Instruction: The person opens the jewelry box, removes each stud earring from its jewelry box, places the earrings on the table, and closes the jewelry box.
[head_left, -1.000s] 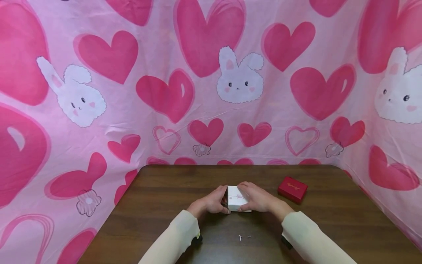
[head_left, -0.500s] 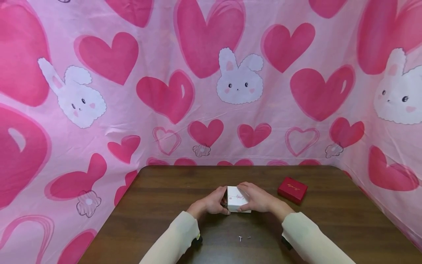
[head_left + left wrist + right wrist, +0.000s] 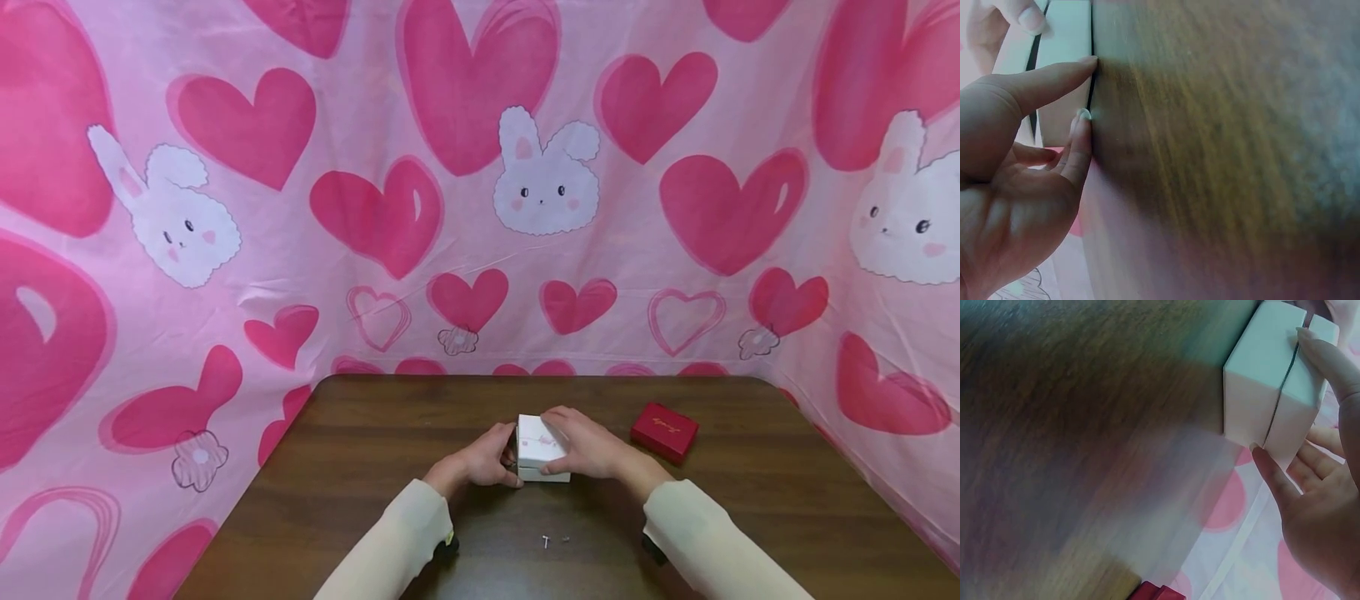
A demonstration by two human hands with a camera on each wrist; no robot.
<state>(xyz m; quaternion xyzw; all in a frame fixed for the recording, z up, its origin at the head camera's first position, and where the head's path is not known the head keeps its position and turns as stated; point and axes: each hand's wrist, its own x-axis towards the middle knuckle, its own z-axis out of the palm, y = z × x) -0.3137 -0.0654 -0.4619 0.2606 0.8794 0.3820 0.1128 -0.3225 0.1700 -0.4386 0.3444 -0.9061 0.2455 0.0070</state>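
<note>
A small white square box with faint pink print stands on the wooden table. Its lid (image 3: 534, 439) sits tilted over the base (image 3: 542, 476), and a thin dark gap shows between them. My left hand (image 3: 489, 457) holds the base low at its left side, thumb in front, as the left wrist view also shows on the base (image 3: 1063, 44). My right hand (image 3: 588, 445) grips the lid from the right; in the right wrist view its thumb and fingertips lie along the seam of the lid (image 3: 1300, 409). The far side of the box is hidden in the head view.
Behind my right hand lies a red box (image 3: 664, 432) with gold lettering. Closer to me on the table (image 3: 360, 517) are a small silvery pin-like piece (image 3: 546, 542) and a tiny clear-looking piece (image 3: 566, 539). Pink heart-and-rabbit cloth (image 3: 465, 250) hangs around the table.
My right hand has risen slightly with the lid, and a gap has opened between lid and base. The left hand stays on the base.
</note>
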